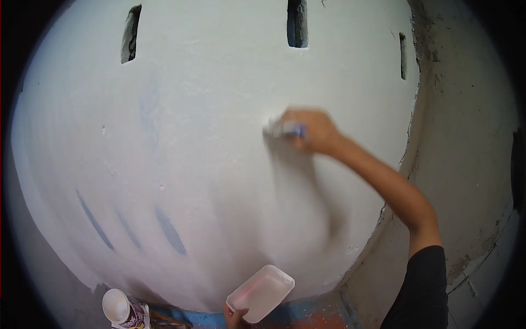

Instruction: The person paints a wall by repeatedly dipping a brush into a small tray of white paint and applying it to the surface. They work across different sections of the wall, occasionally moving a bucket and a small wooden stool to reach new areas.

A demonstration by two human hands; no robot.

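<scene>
My right hand [312,130] is raised against a white-painted wall [208,142] and grips a paintbrush [282,129], whose blurred bristles press on the wall. My left hand [234,317] shows only at the bottom edge, holding a white rectangular plastic tray [261,293] tilted up toward the wall. Blue streaks [170,230] of older paint show through the white at the lower left.
Three narrow vertical slots [296,23] cut the wall near the top. A white cup [117,307] stands at the bottom left. A rough unpainted grey wall [466,137] meets the white one at the right. Blue surface shows along the bottom edge.
</scene>
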